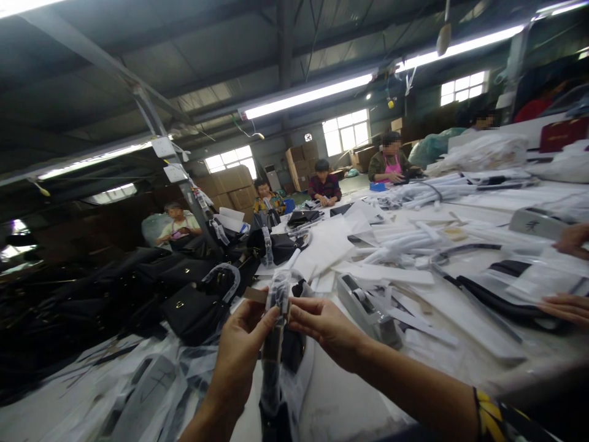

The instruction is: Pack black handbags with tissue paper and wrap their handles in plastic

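The handle (272, 353) in clear film (278, 283) stood between both hands: the left hand (239, 341) gripped it, thumb in front, fingers curled; the right hand (326, 328) pinched at its opposite edge, fingertips nearly together, exactly what between them unclear. Good work here seemingly called for a steady left grip and light right fingertips, the film unwrinkled. A tape dispenser (368, 313) sat just beyond the right hand.

One left hand (242, 341), one right hand (332, 328) — three tape dispensers (369, 311)
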Demonstrator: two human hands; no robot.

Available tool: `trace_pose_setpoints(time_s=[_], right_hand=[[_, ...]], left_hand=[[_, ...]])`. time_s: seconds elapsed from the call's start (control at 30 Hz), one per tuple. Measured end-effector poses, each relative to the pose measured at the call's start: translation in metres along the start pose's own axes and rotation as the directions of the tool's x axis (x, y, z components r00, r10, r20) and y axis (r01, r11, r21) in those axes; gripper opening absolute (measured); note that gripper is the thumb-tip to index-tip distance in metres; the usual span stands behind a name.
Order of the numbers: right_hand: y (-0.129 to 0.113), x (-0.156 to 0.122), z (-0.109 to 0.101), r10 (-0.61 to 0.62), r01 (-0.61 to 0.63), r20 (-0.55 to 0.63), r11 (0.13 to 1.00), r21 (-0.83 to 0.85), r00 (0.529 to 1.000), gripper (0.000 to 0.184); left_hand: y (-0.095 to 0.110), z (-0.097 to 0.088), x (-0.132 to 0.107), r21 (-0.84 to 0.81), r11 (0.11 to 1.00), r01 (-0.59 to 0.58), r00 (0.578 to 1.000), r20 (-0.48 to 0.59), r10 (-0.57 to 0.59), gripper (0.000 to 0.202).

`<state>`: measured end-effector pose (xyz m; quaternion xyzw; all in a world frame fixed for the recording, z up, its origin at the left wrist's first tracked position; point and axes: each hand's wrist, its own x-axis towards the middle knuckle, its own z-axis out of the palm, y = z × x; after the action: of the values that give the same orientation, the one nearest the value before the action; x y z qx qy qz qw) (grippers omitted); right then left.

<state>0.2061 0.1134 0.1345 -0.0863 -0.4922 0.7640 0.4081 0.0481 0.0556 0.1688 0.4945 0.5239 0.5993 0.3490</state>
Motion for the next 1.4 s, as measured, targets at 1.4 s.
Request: trace_pose_setpoints(time_s=[1.4], right_hand=[[0.017,-0.005,0.028,-0.256,0.159,-0.293,0.935,-0.318,0.921,0.04]], left_hand=[[-0.008,0.012,-0.04,0.913,-0.186,-0.364,0.662,0.394,0.638,0.046]])
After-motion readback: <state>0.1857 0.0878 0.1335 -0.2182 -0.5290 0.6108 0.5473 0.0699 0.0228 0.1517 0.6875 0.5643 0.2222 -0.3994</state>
